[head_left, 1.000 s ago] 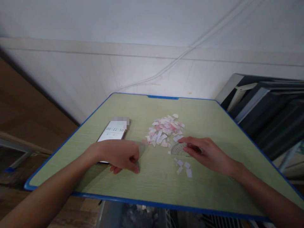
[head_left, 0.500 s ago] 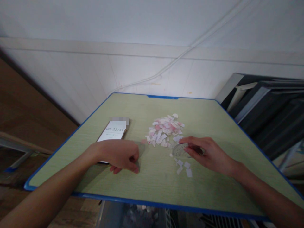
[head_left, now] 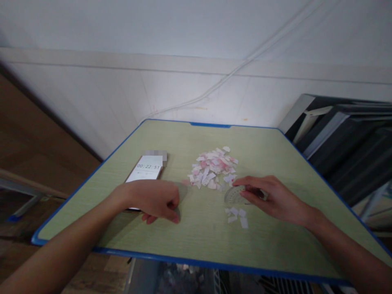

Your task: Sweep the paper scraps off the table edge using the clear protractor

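Note:
Between the thumb and fingers of my right hand (head_left: 269, 198) is a clear protractor (head_left: 233, 196), its curved edge facing left. Just beyond it lies a heap of torn pink and white paper scraps (head_left: 212, 165). Several small white paper pieces (head_left: 235, 214) are scattered on the near side of the protractor. My left hand (head_left: 154, 200) rests curled on the table, partly over the lower end of a phone (head_left: 147, 167) whose screen reads 00:22:51. What its curled fingers hold, if anything, is hidden.
The pale green table (head_left: 196, 232) has a blue rim and stands against a white wall (head_left: 183, 90). Dark flat panels (head_left: 346, 126) lean at the right. Below the front edge is a bin (head_left: 180, 279) with scraps in it.
My right hand has shifted slightly to the right with the protractor. Some of the small white pieces below it have moved closer together. My left hand has stayed put.

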Action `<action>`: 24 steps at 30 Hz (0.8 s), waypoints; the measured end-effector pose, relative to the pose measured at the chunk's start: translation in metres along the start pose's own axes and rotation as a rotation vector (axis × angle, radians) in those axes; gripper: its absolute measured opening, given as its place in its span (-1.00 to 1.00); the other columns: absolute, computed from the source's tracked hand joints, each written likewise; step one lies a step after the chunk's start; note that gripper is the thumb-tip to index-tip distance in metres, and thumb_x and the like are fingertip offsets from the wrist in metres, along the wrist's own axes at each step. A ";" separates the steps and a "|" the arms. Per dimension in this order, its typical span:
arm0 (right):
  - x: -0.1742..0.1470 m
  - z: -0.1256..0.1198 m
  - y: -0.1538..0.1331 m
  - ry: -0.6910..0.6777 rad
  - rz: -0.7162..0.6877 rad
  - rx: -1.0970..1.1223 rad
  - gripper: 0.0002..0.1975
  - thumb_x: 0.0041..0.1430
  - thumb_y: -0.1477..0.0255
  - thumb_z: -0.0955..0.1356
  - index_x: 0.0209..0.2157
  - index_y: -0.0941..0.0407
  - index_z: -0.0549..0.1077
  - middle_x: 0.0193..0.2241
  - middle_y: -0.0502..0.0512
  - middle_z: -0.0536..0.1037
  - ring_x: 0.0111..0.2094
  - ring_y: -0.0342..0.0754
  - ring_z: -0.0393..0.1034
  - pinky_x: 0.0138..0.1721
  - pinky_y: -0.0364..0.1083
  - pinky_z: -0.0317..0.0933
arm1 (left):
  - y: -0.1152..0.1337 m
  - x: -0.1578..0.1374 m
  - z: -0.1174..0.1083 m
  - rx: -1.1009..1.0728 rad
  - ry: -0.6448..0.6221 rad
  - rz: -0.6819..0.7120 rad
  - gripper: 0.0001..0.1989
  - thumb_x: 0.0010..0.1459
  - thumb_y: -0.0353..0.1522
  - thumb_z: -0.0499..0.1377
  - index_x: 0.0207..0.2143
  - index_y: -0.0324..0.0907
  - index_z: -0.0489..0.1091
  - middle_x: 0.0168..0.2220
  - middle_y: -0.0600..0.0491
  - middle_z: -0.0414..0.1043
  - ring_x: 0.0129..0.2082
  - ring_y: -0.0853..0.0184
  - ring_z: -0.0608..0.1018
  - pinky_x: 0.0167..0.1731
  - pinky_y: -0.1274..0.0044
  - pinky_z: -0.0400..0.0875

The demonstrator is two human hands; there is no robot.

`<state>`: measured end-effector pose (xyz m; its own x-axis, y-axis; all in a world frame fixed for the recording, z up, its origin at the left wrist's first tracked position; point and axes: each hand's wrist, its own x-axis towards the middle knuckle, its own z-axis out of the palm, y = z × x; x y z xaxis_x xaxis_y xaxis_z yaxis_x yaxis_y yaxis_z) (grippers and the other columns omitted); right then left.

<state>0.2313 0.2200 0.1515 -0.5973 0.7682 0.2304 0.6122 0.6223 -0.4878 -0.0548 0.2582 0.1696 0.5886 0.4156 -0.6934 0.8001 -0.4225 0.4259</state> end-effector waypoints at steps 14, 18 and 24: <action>0.002 -0.016 0.006 -0.215 0.138 -0.024 -0.91 0.16 0.46 0.24 -0.41 0.12 0.33 -0.60 -0.06 0.35 -0.58 -0.17 0.24 -0.53 -0.19 0.03 | 0.001 0.000 -0.001 0.008 -0.006 0.026 -0.63 0.06 -0.32 0.08 -0.77 -0.14 0.13 -0.83 0.17 0.20 -0.78 0.43 0.33 -0.74 0.61 0.19; 0.002 -0.013 0.002 -0.337 0.133 0.050 -0.87 0.18 0.43 0.24 -0.45 0.13 0.30 -0.63 -0.09 0.31 -0.61 -0.21 0.15 -0.57 -0.21 -0.05 | 0.000 0.000 0.000 0.012 -0.007 0.012 -0.64 0.06 -0.32 0.07 -0.76 -0.13 0.13 -0.83 0.17 0.21 -0.77 0.41 0.33 -0.74 0.60 0.19; -0.001 -0.015 0.001 -0.406 0.155 0.123 -0.84 0.17 0.39 0.25 -0.46 0.13 0.26 -0.65 -0.11 0.24 -0.62 -0.22 0.08 -0.60 -0.22 -0.10 | -0.001 0.000 0.000 -0.006 -0.005 0.011 -0.64 0.06 -0.30 0.08 -0.75 -0.14 0.13 -0.82 0.17 0.21 -0.77 0.41 0.35 -0.74 0.61 0.20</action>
<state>0.2402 0.2218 0.1636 -0.6733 0.7146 -0.1901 0.6588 0.4630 -0.5929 -0.0556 0.2586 0.1686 0.5971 0.4068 -0.6913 0.7940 -0.4222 0.4373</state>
